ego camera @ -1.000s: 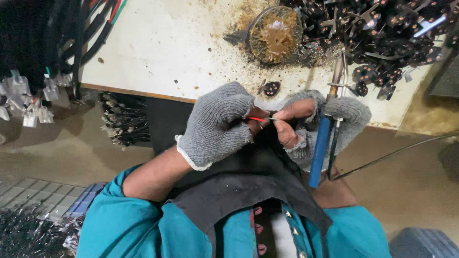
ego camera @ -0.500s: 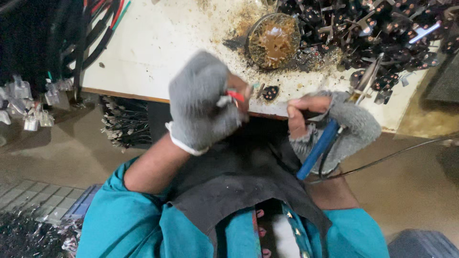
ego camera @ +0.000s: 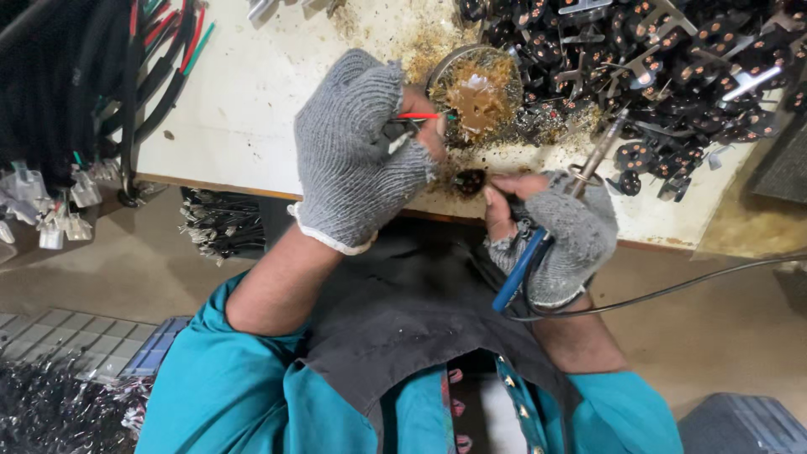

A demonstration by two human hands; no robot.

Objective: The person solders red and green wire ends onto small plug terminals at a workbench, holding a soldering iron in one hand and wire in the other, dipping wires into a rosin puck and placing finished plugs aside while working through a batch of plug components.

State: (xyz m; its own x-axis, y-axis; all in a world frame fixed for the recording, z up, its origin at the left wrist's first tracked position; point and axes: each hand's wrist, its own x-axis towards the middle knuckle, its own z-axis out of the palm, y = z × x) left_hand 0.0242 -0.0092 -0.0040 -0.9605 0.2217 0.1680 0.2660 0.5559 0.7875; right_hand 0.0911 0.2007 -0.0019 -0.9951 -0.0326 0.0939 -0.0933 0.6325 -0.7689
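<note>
My left hand, in a grey knit glove, pinches a small part with a red wire and holds its tip at a round tin of brown flux. In a fingerless grey glove, my right hand grips a soldering iron with a blue handle; its metal shaft points up over the bench. The fingers of that hand also touch a small black part at the bench edge.
A heap of black parts with metal tabs covers the right of the stained white bench. Black, red and green cables hang at the left. White connectors and wire bundles lie below. The iron's cord runs right.
My left hand has risen from my right hand to the flux tin with the red wire. My right hand has lowered and tilted the soldering iron.
</note>
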